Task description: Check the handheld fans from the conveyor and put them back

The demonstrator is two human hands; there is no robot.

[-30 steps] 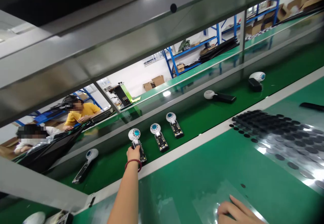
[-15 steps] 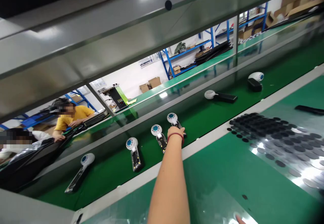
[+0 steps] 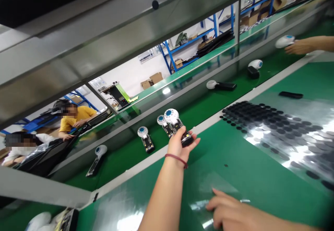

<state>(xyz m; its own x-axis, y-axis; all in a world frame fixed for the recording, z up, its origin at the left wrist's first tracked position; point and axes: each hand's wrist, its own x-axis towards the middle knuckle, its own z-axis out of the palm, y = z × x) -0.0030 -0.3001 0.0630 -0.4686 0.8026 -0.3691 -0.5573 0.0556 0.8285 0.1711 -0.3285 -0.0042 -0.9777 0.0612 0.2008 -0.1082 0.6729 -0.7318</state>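
Observation:
My left hand (image 3: 181, 142), a red band round its wrist, is closed on a device (image 3: 171, 115) with a round white head, a blue centre and an open black handle showing its circuit board. It is raised near the belt's front edge. Just behind it another such device (image 3: 161, 120) is partly hidden. Further left on the green belt lie two more, one device (image 3: 142, 132) with its board showing and one device (image 3: 100, 150) at an angle. Over the green bench (image 3: 203, 168), my right hand (image 3: 227, 206) has its fingers apart and holds nothing.
Rows of black discs (image 3: 261, 119) on a shiny sheet and a black strip (image 3: 291, 94) lie at right. Farther along the belt are devices (image 3: 211, 84) (image 3: 255, 64). Another person's hand (image 3: 300, 46) holds a white device at far right. A metal beam (image 3: 117, 32) crosses overhead.
My left hand has lifted the device off the belt and drawn it nearer. My right hand has come further into view. Another person's hand has appeared at right, and the view has shifted.

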